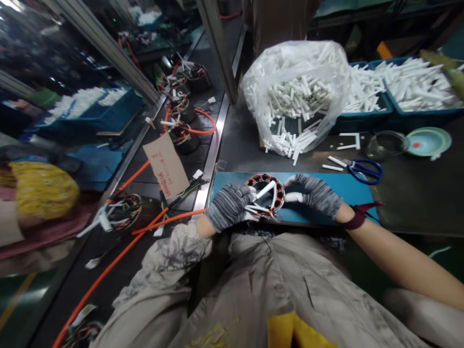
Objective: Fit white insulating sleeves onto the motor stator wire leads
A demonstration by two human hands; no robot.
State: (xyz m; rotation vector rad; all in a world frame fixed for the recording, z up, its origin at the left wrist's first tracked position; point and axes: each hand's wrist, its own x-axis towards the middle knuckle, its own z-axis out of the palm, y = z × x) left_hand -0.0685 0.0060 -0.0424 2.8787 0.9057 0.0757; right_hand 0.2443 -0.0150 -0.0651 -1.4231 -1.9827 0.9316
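A round motor stator (266,193) with copper windings and white sleeved leads lies on a blue mat (326,186) at the table's near edge. My left hand (228,205), in a grey knit glove, is closed around the stator's left side and pinches a white sleeve tube (264,190). My right hand (315,193), also gloved, grips the stator's right rim with curled fingers. A dark red band sits on my right wrist.
A clear bag of white tubes (293,96) stands behind the mat, with blue bins of more tubes (416,87) to the right. Blue scissors (364,168), a glass dish and a green dish (429,141) lie at right. Several stators with orange cables sit on the conveyor (181,130) at left.
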